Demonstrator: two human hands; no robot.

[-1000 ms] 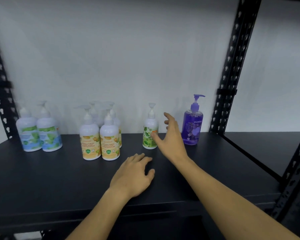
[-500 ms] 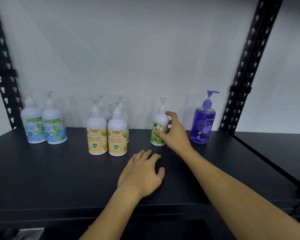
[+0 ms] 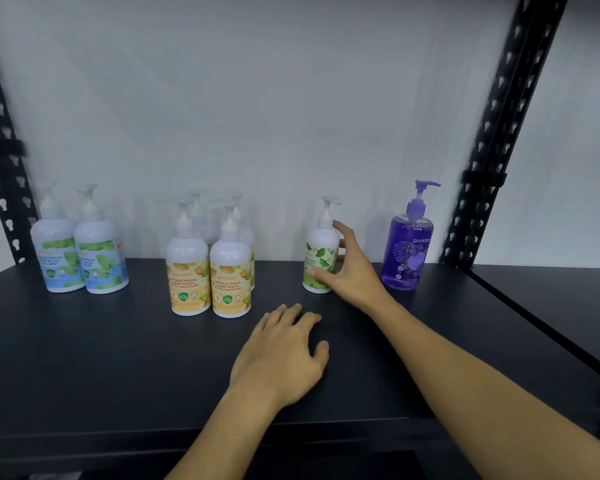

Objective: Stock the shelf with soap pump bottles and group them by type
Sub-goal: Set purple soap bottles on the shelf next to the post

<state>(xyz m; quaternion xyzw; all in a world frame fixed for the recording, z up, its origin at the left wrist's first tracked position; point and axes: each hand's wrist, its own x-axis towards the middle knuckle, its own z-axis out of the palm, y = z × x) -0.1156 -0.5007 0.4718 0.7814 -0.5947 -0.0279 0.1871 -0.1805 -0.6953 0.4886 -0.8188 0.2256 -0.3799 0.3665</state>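
On the black shelf (image 3: pixel 101 358) stands a white pump bottle with a green leaf label (image 3: pixel 317 247). My right hand (image 3: pixel 352 271) wraps its right side, thumb on the label and fingers behind. My left hand (image 3: pixel 284 355) lies palm down on the shelf in front, holding nothing. Right of the green bottle stands a purple pump bottle (image 3: pixel 407 251). To its left is a cluster of orange-label bottles (image 3: pixel 187 278), several deep. Two blue-and-green mint bottles (image 3: pixel 58 258) stand side by side at the far left.
Black perforated uprights rise at the right (image 3: pixel 489 168) and left (image 3: pixel 0 168) of the bay. A white wall is close behind the bottles. A second shelf board (image 3: pixel 551 299) continues to the right past the upright.
My right hand reached forward from open air and closed around the green-label bottle. The view shifted slightly. My left hand stayed flat on the shelf.
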